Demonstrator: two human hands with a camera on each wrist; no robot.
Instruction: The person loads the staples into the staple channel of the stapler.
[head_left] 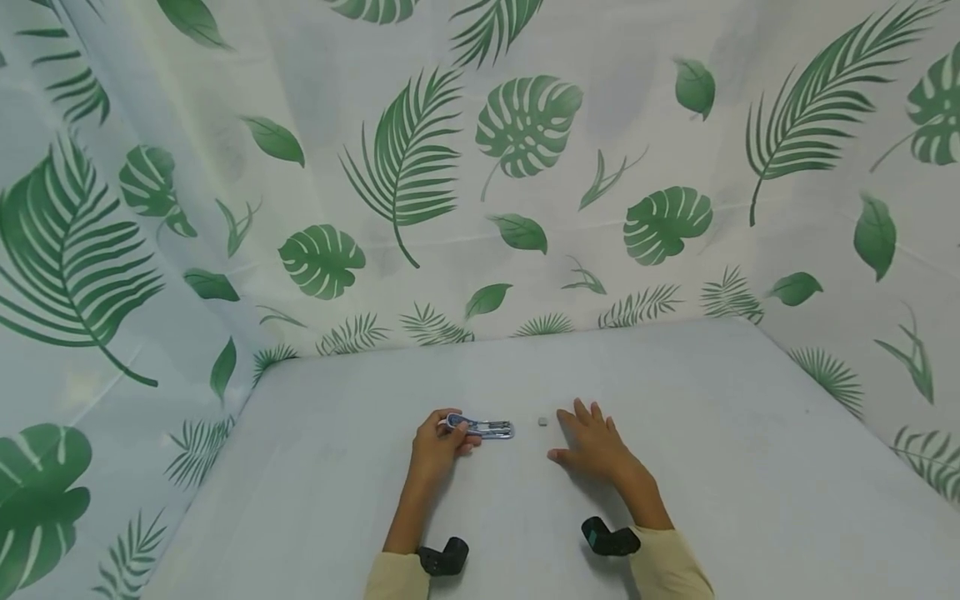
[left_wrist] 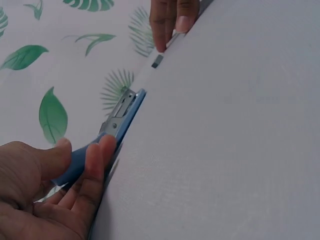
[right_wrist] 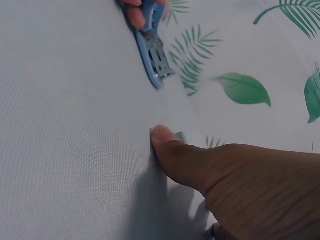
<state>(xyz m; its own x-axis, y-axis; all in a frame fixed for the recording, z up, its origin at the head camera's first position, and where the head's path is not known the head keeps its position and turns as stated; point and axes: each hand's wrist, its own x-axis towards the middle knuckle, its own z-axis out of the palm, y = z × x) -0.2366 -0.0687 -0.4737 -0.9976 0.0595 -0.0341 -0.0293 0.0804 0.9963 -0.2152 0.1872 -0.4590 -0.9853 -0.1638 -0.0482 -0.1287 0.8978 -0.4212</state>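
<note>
My left hand (head_left: pixel 441 443) grips a blue stapler (head_left: pixel 489 429) by its handle end. Its metal front part points right, toward the other hand. In the left wrist view the stapler (left_wrist: pixel 114 123) shows its metal magazine and blue base, with thumb and fingers around the blue handle. A small grey block (head_left: pixel 543 422), like a short strip of staples, lies on the table between the stapler and my right hand (head_left: pixel 597 442). The right hand's fingers are spread, with the fingertips close beside the block. In the right wrist view the thumb (right_wrist: pixel 172 150) partly hides the block (right_wrist: pixel 181 136).
The table (head_left: pixel 315 483) has a plain white covering. A white curtain (head_left: pixel 450 183) with green leaf prints hangs behind it and along the sides. Black wrist devices (head_left: pixel 444 557) sit at both cream sleeves (head_left: pixel 670 562).
</note>
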